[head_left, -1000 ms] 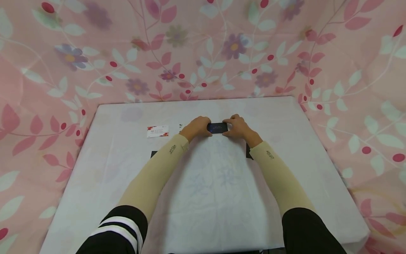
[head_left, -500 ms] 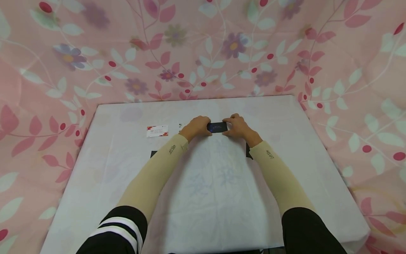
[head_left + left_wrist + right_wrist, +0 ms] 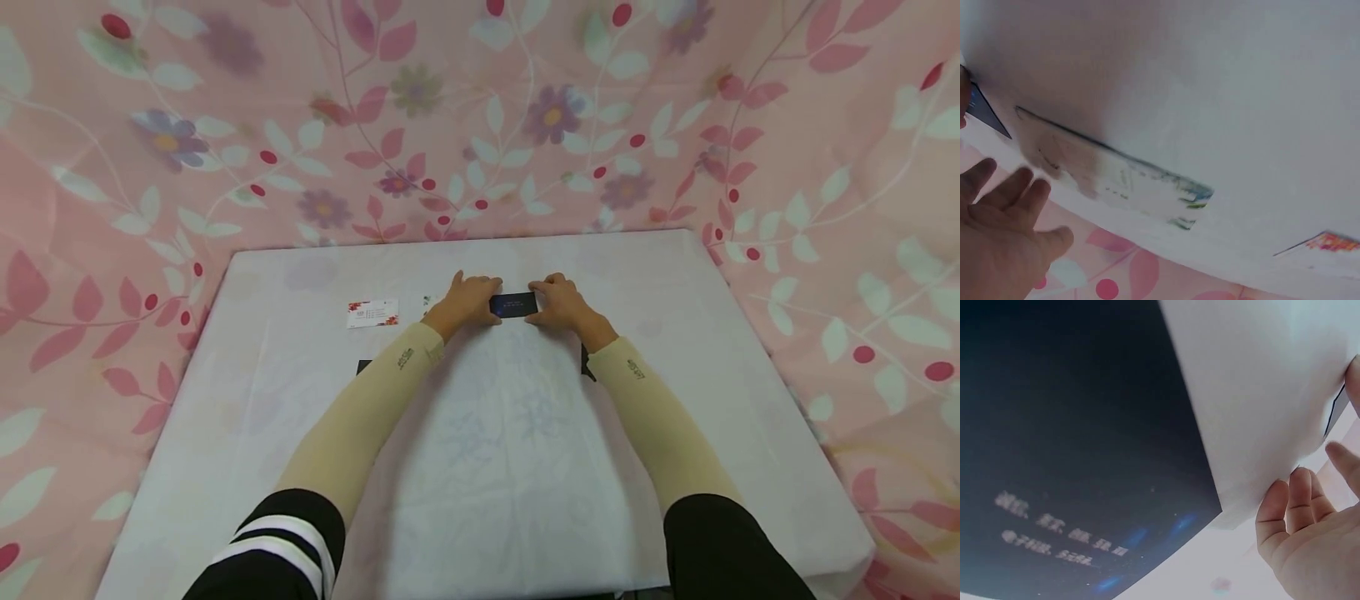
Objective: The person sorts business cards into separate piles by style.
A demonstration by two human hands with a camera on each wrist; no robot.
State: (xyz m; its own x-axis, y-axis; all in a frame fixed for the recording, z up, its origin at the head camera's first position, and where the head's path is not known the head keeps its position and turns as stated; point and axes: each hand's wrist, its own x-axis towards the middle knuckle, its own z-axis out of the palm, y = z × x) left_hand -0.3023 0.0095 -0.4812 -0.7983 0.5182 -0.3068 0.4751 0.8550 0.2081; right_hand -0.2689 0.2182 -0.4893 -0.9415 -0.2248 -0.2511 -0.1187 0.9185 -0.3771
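Observation:
A dark business card (image 3: 513,305) with small print lies flat between both hands near the back of the table. My left hand (image 3: 467,302) pinches its left end, thumb at the near edge and a finger at the far edge. At the card's right end, my right hand (image 3: 564,304) pinches it in the same way. The left wrist view catches just a corner of it, while the other fingers of the left hand (image 3: 1010,231) are spread. Beside the left hand lies a white card with green print (image 3: 1122,175), mostly hidden from the head camera.
A white card with red flowers (image 3: 372,313) lies further left on the white-covered table (image 3: 510,500). Another dark card (image 3: 1072,425) lies beneath the right wrist. Part of a dark piece (image 3: 363,366) shows beside the left sleeve. Floral cloth (image 3: 480,125) rises behind the table.
One finger of my left hand has lifted slightly and now points up. Both hands keep their hold on the dark card, which stays in place. The head view has shifted a little.

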